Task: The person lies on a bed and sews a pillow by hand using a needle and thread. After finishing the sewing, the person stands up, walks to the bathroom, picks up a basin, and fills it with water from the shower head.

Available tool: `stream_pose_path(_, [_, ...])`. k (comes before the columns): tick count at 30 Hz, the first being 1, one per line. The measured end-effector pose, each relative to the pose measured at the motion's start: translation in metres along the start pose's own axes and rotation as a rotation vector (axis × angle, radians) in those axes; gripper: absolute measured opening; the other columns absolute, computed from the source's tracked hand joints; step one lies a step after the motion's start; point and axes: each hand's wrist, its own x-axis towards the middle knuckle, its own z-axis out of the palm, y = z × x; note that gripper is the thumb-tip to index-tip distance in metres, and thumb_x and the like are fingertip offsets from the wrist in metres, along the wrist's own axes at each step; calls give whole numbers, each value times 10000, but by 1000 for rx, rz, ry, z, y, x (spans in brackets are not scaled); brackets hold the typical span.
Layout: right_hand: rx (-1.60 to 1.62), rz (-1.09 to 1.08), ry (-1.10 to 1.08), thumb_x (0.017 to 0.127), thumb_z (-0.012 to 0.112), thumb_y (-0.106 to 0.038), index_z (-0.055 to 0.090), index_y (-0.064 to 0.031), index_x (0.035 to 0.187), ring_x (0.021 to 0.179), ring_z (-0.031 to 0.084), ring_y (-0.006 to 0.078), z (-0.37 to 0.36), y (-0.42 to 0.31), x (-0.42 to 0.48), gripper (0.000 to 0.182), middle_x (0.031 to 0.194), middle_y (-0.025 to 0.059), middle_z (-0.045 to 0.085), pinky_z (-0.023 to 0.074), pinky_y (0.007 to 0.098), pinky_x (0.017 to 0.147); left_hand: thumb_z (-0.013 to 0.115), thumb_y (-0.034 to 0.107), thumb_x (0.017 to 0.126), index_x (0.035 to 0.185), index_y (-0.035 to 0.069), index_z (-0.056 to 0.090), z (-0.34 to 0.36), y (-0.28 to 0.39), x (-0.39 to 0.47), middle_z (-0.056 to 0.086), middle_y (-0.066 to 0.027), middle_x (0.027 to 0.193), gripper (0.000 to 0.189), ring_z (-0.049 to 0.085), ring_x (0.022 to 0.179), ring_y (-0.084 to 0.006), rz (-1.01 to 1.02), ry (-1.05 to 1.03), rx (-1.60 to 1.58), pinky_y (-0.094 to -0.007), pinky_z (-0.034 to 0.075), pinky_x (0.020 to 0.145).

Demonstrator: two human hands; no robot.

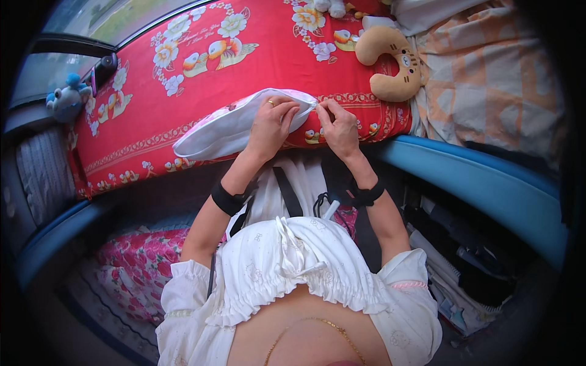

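A white fabric cover [229, 130], with a pink print showing along its far side, lies on the red sheet in front of me. Its long opening gapes towards me; it looks like a cushion cover, perhaps zipped. My left hand [270, 126], a ring on one finger, is curled over the cover with thumb and fingertips pinched together at the opening. At the cover's right tip, my right hand [339, 126] pinches the corner between thumb and forefinger. Whatever small part sits between those fingertips is too small to make out.
The red floral sheet [137, 114] covers a raised bed by a window [105, 20]. A tan neck pillow [397, 87] rests at the right, beside a checked cloth [485, 78]. A blue plush toy [68, 98] and a dark cylindrical object [104, 66] stand left. A blue bed rail [476, 174] borders the right.
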Motion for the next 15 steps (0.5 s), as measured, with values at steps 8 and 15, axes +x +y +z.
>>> stream_pose_path(8, [10,-6,-24,828,529,-109,556,-17,803,619,592,304,1,-2,1,99,692,163,589,454,350,548,662,107,723,853,30,664,14,0,10,620,-97,819,151,548,789,-235,-7,16,33,-308,428,699])
stream_pose_path(15, [31,-1,-44,825,536,-107,554,-17,802,626,593,306,0,-2,0,95,691,169,583,454,350,549,663,127,711,765,50,679,19,-6,18,628,-97,724,96,570,712,-237,-197,-52,-167,-315,447,670])
